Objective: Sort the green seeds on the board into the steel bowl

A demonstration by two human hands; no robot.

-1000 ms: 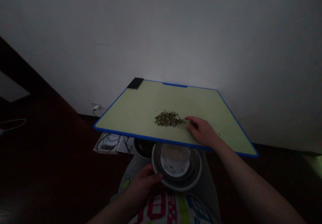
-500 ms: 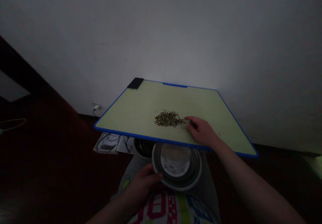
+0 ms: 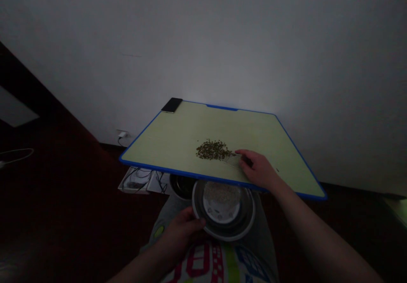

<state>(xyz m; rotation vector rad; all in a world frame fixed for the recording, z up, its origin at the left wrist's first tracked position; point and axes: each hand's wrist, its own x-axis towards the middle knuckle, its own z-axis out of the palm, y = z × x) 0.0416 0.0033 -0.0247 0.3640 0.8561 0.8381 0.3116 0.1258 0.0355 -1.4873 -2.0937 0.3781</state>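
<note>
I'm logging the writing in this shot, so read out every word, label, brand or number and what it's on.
"0" or "O", in pink, on the patterned top; neighbouring characters too unclear to read.
Marks inside the white dish: too blurred to read.

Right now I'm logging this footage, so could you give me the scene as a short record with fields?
surface: pale yellow-green tabletop with blue edging
on it: heap of small brown pieces; flat black phone-like device at the far left corner
right hand: over the tabletop, beside the heap's right side; grip unclear
left hand: holding the rim of a round silver metal bowl, pale grains inside
rest: dark round vessel left of the bowl; white power plug at the wall
</note>
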